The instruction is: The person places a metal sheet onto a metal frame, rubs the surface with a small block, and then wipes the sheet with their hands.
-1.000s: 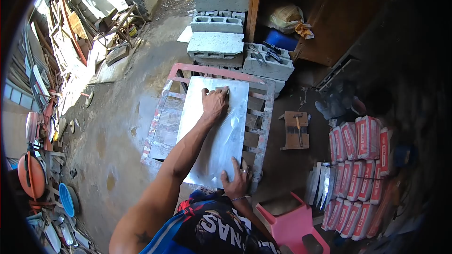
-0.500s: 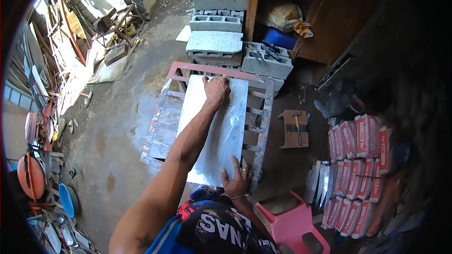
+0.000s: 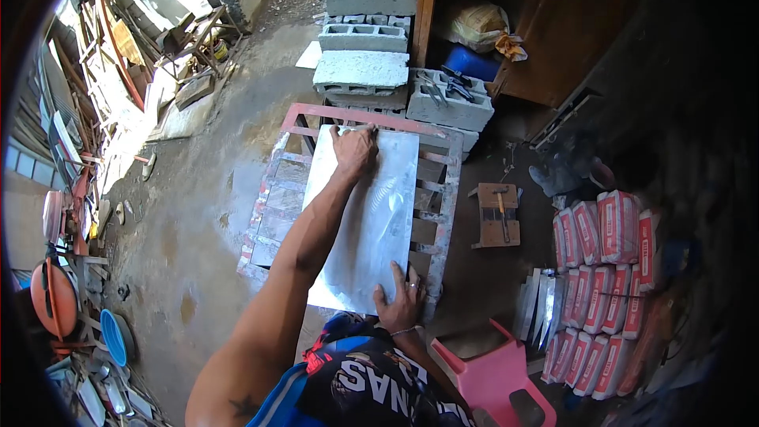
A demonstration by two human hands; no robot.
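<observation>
A shiny, pale metal sheet (image 3: 379,221) lies lengthwise across a paint-stained metal frame (image 3: 453,182) with slats. My left hand (image 3: 356,150) is at the sheet's far edge, with its fingers bent around that edge and one digit pointing out to the left on the surface. Along the near right side rests my right hand (image 3: 402,300), a ring on one finger, its thumb and fingers spread over the sheet's edge. The undersides of the fingers at the far edge are hidden.
Concrete blocks (image 3: 360,71) are stacked beyond the frame, with pliers-like tools (image 3: 455,85) on one. At right are a hammer (image 3: 500,209) on a small wooden stool, a pink chair (image 3: 490,372) and stacked red-and-white bags (image 3: 617,229). Scrap wood (image 3: 126,47) piles up at left.
My left hand has shifted slightly left along the far edge. The sheet's near left corner sits a little farther left. My right hand stays about where it was.
</observation>
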